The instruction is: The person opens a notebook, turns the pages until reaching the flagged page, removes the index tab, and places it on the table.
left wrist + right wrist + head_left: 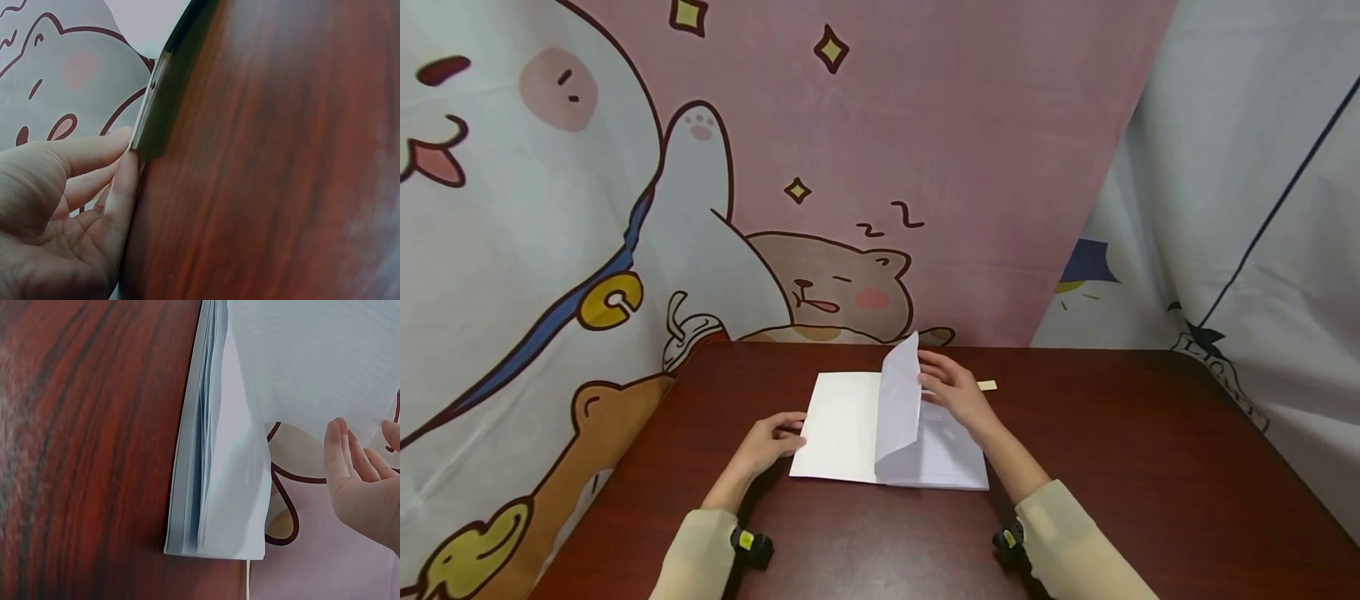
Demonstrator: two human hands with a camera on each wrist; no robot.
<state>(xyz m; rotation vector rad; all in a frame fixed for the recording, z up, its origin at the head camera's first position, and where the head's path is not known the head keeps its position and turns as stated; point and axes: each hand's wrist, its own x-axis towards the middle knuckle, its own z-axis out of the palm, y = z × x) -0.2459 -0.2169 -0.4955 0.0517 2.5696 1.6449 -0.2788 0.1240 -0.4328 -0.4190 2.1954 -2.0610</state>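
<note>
An open notebook (842,425) lies on the table, its left side blank white and its right-hand pages faintly lined. One white page (898,408) stands raised and curved near the middle. At the notebook's left edge, my left hand (771,442) pinches the cover's edge between thumb and fingers; the left wrist view shows the thumb (115,140) on top. My right hand (955,387) is at the raised page's right edge, its fairly straight fingers touching the sheet. In the right wrist view the fingers (350,450) and thumb stand apart beside the page (319,356).
The notebook rests on a dark reddish-brown table (1112,450). A pale yellow strip (988,385) shows just beyond the right wrist. Behind the table hangs a cartoon-printed cloth (985,167). Black devices (756,550) are strapped at both wrists.
</note>
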